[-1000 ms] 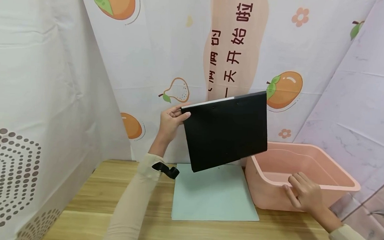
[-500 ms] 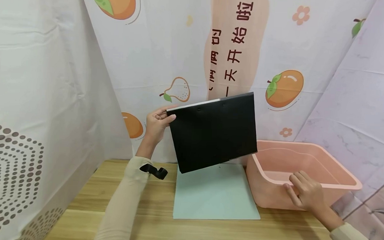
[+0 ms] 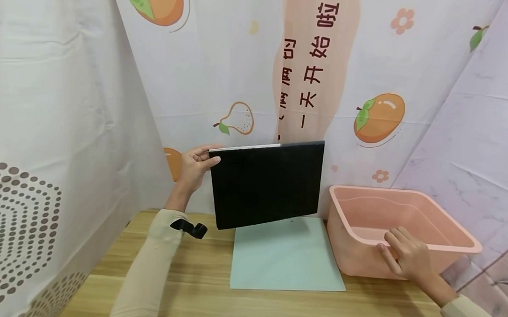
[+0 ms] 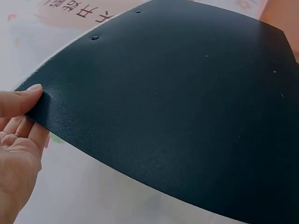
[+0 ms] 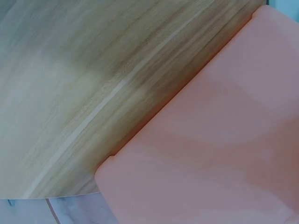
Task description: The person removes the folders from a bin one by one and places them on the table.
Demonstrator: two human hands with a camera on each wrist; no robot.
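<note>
A black file folder [image 3: 267, 184] hangs upright in the air, its top edge carrying a white strip on the left half. My left hand [image 3: 195, 166] pinches its upper left corner. In the left wrist view the thumb [image 4: 29, 99] lies on the near face of the folder [image 4: 163, 107], where two small rivets show, and the fingers go behind it. Over the front rim of a pink plastic tub [image 3: 343, 245] my right hand [image 3: 406, 257] curls its fingers, the thumb against the outer wall. That hand is out of sight in the right wrist view, where the tub wall [image 5: 201, 154] shows.
Pale green flat sheets or folders [image 3: 288, 262] lie on the wooden table [image 3: 199, 287], left of the tub and partly below the black folder. Behind the table hangs a fruit-printed curtain [image 3: 240, 64]; another curtain [image 3: 70, 124] borders the left side.
My left hand has carried the black folder leftward and a little lower, and its top edge has come closer to level. The right hand stays at the tub rim.
</note>
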